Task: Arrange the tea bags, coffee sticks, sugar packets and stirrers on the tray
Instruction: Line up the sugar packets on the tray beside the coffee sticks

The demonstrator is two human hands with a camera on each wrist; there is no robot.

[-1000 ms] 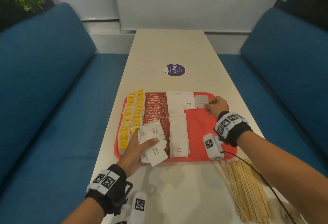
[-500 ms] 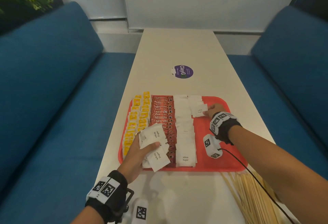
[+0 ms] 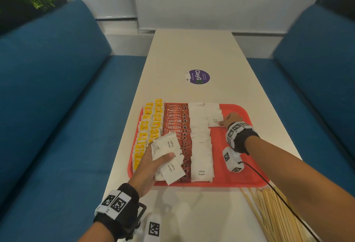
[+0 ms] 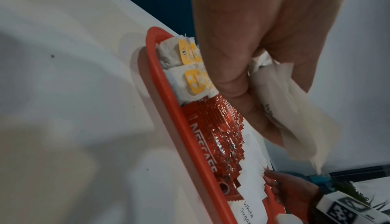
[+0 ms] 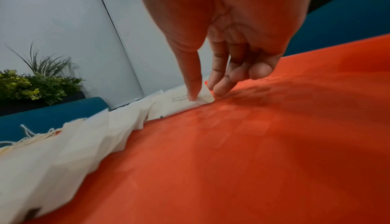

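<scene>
A red tray [image 3: 240, 165] holds rows of yellow tea bags [image 3: 148, 126], red coffee sticks [image 3: 176, 122] and white sugar packets [image 3: 200, 151]. At the near end of a short second sugar row, my right hand [image 3: 228, 119] pinches the corner of a sugar packet [image 3: 214, 121] lying flat; the right wrist view shows thumb and fingertips [image 5: 219, 91] on that packet [image 5: 181, 100]. My left hand [image 3: 151, 163] grips a loose stack of sugar packets [image 3: 169, 155] over the tray's near left part, seen close in the left wrist view [image 4: 295, 111]. Wooden stirrers [image 3: 272, 215] lie on the table near the tray's right corner.
The tray's right half [image 5: 253, 161] is bare red. A purple round sticker [image 3: 197, 76] is on the white table [image 3: 192, 49] beyond the tray. Blue benches [image 3: 57, 107] flank both sides. A black cable runs from my right wrist over the stirrers.
My right hand has carried its sugar packet left and nearer, onto the near end of the short second row. The left hand keeps hold of its stack.
</scene>
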